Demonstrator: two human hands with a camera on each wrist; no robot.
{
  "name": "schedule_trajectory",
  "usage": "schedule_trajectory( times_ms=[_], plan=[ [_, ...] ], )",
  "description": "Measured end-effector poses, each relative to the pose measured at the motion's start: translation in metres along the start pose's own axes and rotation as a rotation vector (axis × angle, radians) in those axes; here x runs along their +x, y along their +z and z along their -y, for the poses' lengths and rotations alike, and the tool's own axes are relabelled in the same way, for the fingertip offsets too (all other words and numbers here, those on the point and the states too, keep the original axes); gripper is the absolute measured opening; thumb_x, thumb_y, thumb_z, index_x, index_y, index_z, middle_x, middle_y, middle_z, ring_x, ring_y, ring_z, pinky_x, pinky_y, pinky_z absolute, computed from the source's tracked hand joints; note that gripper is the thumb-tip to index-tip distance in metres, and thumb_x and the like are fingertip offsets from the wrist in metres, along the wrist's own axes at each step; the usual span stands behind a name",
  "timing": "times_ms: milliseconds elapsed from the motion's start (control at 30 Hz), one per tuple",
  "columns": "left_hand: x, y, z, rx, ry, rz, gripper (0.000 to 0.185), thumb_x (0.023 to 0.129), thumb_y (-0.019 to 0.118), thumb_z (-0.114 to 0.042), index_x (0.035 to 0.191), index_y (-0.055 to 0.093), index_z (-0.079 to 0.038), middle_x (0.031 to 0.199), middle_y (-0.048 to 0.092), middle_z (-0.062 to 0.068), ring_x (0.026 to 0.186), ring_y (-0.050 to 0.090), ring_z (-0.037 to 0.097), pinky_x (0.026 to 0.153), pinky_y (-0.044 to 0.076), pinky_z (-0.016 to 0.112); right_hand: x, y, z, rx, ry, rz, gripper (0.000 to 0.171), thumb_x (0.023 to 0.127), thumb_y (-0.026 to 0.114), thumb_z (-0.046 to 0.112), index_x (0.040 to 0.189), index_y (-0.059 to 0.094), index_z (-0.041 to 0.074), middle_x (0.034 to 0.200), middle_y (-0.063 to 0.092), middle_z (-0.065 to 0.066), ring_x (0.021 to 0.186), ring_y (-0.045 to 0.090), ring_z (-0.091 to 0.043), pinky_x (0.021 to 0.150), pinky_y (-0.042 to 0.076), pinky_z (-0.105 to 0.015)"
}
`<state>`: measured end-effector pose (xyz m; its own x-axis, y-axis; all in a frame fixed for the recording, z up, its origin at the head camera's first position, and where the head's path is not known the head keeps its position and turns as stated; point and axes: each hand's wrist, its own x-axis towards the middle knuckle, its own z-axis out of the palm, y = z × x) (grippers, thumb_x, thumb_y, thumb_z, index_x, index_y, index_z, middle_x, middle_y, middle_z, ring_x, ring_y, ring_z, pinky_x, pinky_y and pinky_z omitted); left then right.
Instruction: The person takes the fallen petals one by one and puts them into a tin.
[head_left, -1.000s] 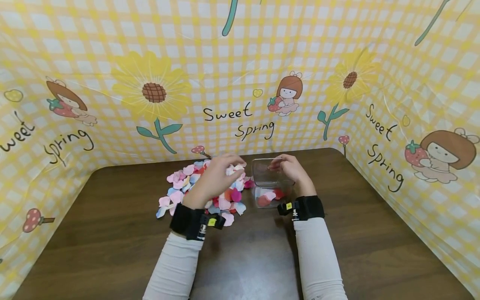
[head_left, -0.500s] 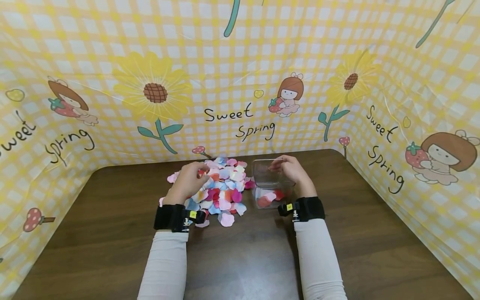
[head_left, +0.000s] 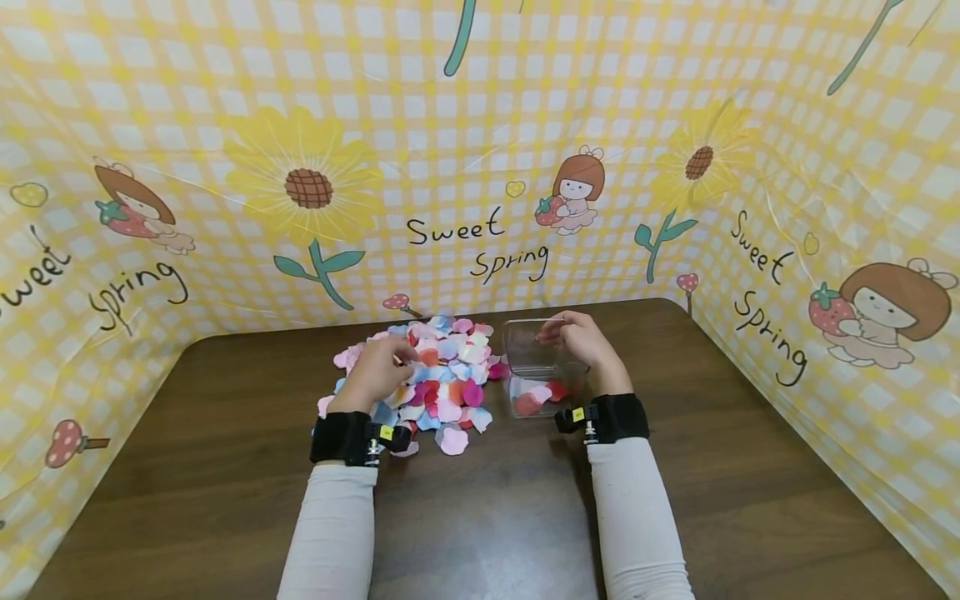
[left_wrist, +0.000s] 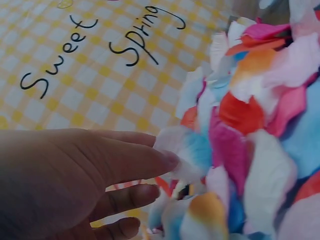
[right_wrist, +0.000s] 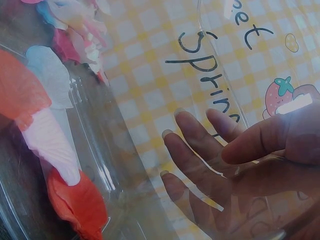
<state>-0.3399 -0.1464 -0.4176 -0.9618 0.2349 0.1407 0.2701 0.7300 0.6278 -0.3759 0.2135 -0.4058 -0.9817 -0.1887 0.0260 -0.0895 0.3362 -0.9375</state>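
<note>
A heap of colourful fabric petals [head_left: 450,371] lies on the table. My left hand [head_left: 375,371] is at the heap's left side; in the left wrist view its thumb and forefinger pinch a white and blue petal [left_wrist: 187,150]. Right of the heap stands a clear plastic box [head_left: 517,408] with a few red, pink and pale petals inside. Its clear lid [head_left: 521,342] stands raised at the back. My right hand [head_left: 585,337] is at the lid's right edge. Its loosely spread fingers [right_wrist: 190,145] show through clear plastic in the right wrist view.
The brown wooden table [head_left: 480,517] stretches to both sides and in front. A yellow checked cloth [head_left: 465,167] with printed flowers and lettering hangs behind and along the sides.
My left hand has moved left from the heap's right part near the box to its left side, where it now pinches a petal. The right hand and box have stayed put.
</note>
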Motion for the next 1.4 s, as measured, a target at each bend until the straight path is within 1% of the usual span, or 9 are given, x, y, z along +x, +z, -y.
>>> schedule_trajectory(
  times_ms=[300,400,567,667,800,900,1000,1200,1400],
  plan=[
    [-0.006,-0.019,-0.019,0.022,-0.007,-0.045,0.011,0.096,0.073,-0.013,0.102,0.079,-0.007,0.098,0.074,0.008,0.088,0.061,0.027,0.079,0.053,0.041,-0.001,0.001,0.001,0.005,0.008,-0.008,0.040,0.096,0.030,-0.002,0.121,0.060,-0.010,0.122,0.067,-0.029,0.119,0.063,-0.046,0.084,0.045,-0.038],
    [-0.007,-0.024,-0.032,0.018,0.046,-0.089,0.013,0.097,0.072,-0.015,0.105,0.079,-0.008,0.098,0.075,0.008,0.086,0.062,0.026,0.078,0.054,0.041,-0.001,0.001,0.000,-0.001,-0.002,-0.003,0.041,0.095,0.030,-0.002,0.121,0.059,-0.011,0.122,0.067,-0.030,0.118,0.063,-0.047,0.083,0.045,-0.038],
    [-0.008,-0.025,-0.060,0.021,0.203,-0.180,0.015,0.097,0.072,-0.015,0.108,0.079,-0.007,0.102,0.076,0.008,0.074,0.059,0.022,0.066,0.049,0.036,-0.001,0.001,0.001,0.026,0.013,-0.015,0.041,0.093,0.030,-0.003,0.120,0.060,-0.010,0.122,0.066,-0.030,0.118,0.062,-0.046,0.085,0.046,-0.038],
    [-0.007,-0.018,-0.077,0.022,0.283,-0.225,0.017,0.097,0.072,-0.016,0.111,0.079,-0.008,0.104,0.077,0.007,0.067,0.056,0.019,0.060,0.046,0.033,-0.001,0.001,0.001,0.042,0.019,-0.020,0.041,0.093,0.030,-0.004,0.121,0.060,-0.010,0.122,0.066,-0.029,0.118,0.063,-0.045,0.086,0.046,-0.040],
    [-0.006,-0.002,-0.097,0.031,0.392,-0.265,0.017,0.097,0.072,-0.015,0.111,0.080,-0.009,0.104,0.078,0.006,0.072,0.063,0.016,0.065,0.052,0.033,-0.001,0.002,0.000,0.045,0.011,-0.021,0.041,0.092,0.030,-0.004,0.120,0.059,-0.010,0.121,0.067,-0.030,0.117,0.063,-0.045,0.086,0.046,-0.041],
    [-0.005,0.013,-0.109,0.057,0.455,-0.275,0.015,0.096,0.073,-0.015,0.108,0.080,-0.011,0.102,0.078,0.004,0.081,0.069,0.015,0.071,0.055,0.033,-0.001,0.002,0.001,0.047,0.013,-0.019,0.041,0.093,0.030,-0.003,0.121,0.059,-0.010,0.121,0.067,-0.029,0.118,0.063,-0.045,0.088,0.047,-0.041],
    [-0.003,0.030,-0.117,0.093,0.497,-0.255,0.013,0.095,0.074,-0.015,0.107,0.080,-0.013,0.097,0.078,0.000,0.078,0.067,0.015,0.068,0.052,0.030,-0.002,0.002,0.001,0.046,0.015,-0.017,0.041,0.094,0.030,-0.003,0.121,0.059,-0.010,0.122,0.067,-0.029,0.118,0.063,-0.045,0.090,0.048,-0.042],
    [-0.002,0.048,-0.123,0.151,0.502,-0.174,0.015,0.094,0.076,-0.016,0.109,0.080,-0.015,0.087,0.074,-0.004,0.067,0.057,0.009,0.062,0.045,0.026,-0.004,0.002,0.006,0.058,0.012,0.004,0.042,0.095,0.028,-0.004,0.124,0.057,-0.013,0.125,0.063,-0.034,0.120,0.061,-0.047,0.099,0.046,-0.052],
    [-0.001,0.033,-0.115,0.129,0.425,-0.177,0.018,0.096,0.074,-0.017,0.113,0.078,-0.014,0.105,0.077,0.000,0.091,0.070,0.021,0.073,0.054,0.034,-0.001,0.002,0.000,0.029,-0.020,-0.012,0.041,0.093,0.028,-0.005,0.120,0.059,-0.011,0.120,0.067,-0.031,0.116,0.064,-0.045,0.090,0.048,-0.044]
  ],
)
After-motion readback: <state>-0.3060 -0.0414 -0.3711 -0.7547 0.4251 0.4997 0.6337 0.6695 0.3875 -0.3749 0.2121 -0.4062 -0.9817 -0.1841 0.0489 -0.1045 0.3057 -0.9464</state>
